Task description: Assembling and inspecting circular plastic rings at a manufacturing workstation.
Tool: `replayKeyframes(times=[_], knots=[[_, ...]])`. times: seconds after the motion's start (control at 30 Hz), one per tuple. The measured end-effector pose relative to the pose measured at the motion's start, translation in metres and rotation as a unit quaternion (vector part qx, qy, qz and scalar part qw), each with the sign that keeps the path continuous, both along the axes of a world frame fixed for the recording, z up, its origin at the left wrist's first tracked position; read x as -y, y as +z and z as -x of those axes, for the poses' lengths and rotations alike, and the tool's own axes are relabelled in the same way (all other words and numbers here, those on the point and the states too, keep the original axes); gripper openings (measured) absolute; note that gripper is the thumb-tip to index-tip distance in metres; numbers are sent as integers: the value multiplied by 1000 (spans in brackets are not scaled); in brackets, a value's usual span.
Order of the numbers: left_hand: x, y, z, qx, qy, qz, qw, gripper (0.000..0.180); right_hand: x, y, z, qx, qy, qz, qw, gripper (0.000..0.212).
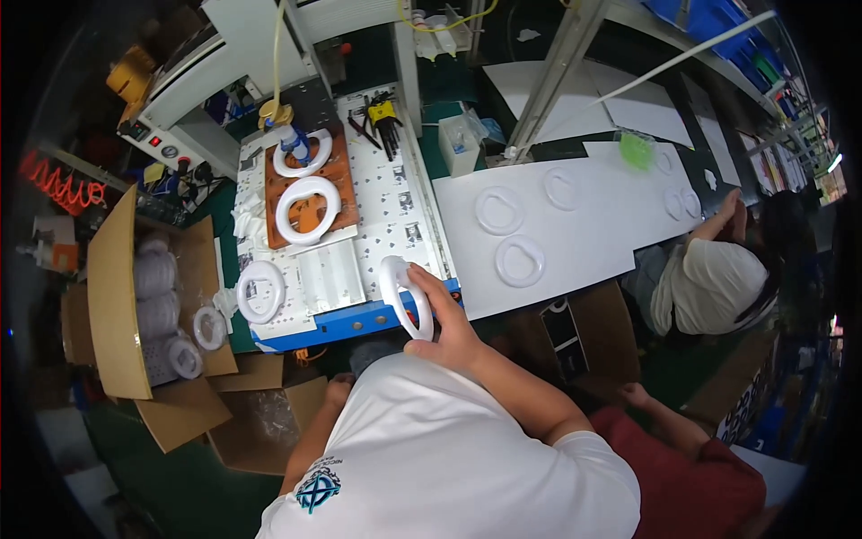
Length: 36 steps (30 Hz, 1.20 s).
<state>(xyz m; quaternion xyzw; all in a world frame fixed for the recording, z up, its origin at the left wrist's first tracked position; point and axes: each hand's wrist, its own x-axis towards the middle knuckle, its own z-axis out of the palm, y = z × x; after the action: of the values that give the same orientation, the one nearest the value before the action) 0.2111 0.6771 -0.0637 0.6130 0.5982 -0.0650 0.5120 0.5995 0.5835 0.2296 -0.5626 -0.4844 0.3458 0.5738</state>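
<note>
A: Entry, head view. Right hand (446, 316) is closed around a white plastic ring (401, 294), gripping its lower right side. The ring is held on edge, tilted, above the near edge of the desk (395, 193), just over the blue strip (346, 323) along that edge.

B: Left hand?

A: Left hand (338, 389) sits low, below the desk edge, close to the person's white shirt (431, 467). Only part of it shows; cannot tell whether it is open or closed, nor whether it holds anything.

B: Other rings?

A: Two white rings lie on an orange fixture plate (310, 184): the far one (303, 154) and the near one (307, 209). A further white ring (260, 291) lies flat at the left of the desk, beside a white ribbed tray (330, 275). The tray lies between that ring and the held ring.

B: Right half of the desk?

A: A large white sheet (584, 225) carries three clear ring-shaped parts; the nearest (520, 260) lies well apart from the right hand.

B: Surroundings?

A: An open cardboard box (148, 296) stands left of the desk with stacked white parts inside. Another person in a white top (714, 287) sits at the right end of the sheet.
</note>
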Motion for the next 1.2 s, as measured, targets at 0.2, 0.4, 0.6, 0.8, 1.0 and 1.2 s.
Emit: replayKeyframes(times=[0.2, 0.4, 0.6, 0.8, 1.0, 1.2], knots=[[24, -12, 18, -38, 14, -14, 999, 32, -8, -15, 3, -37, 31, -9, 999, 106], [16, 48, 3, -66, 89, 44, 993, 41, -23, -16, 10, -81, 1, -24, 996, 104], [15, 40, 9, -83, 54, 2, 995, 39, -36, -13, 17, -63, 3, -37, 997, 107], [22, 14, 23, -69, 69, 31, 995, 43, -37, -14, 17, -57, 17, -12, 998, 101], [25, 19, 20, -84, 60, 22, 994, 42, -43, -15, 13, -16, -25, -11, 999, 108], [16, 34, 16, -86, 55, 32, 994, 41, -46, -14, 13, -2, -30, -8, 1000, 108]])
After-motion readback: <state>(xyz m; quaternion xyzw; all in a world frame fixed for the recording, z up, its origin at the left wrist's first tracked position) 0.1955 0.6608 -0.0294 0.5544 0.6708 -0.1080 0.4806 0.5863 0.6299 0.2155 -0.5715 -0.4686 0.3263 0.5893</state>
